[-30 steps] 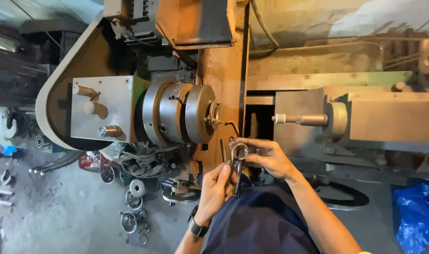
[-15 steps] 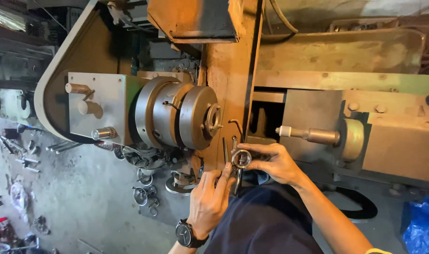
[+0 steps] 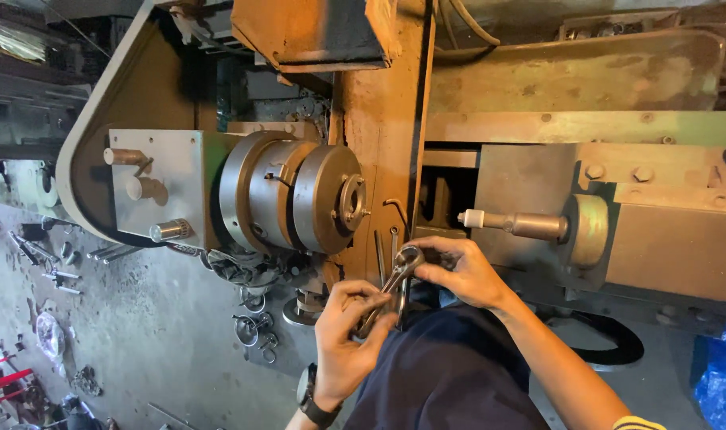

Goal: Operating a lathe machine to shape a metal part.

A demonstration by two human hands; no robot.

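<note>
Steel ring spanner (image 3: 388, 288) slanting in front of a lathe chuck (image 3: 299, 197), left hand (image 3: 348, 341) curled around its lower shank, right hand (image 3: 461, 273) pinching its ring end, tailstock centre (image 3: 512, 224) to the right, metal rings (image 3: 253, 326) lying below the chuck

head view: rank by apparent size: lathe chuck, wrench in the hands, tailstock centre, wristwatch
1. lathe chuck
2. wrench, partly hidden by both hands
3. tailstock centre, close to the wrench, so order unsure
4. wristwatch, nearer the camera, still smallest
</note>
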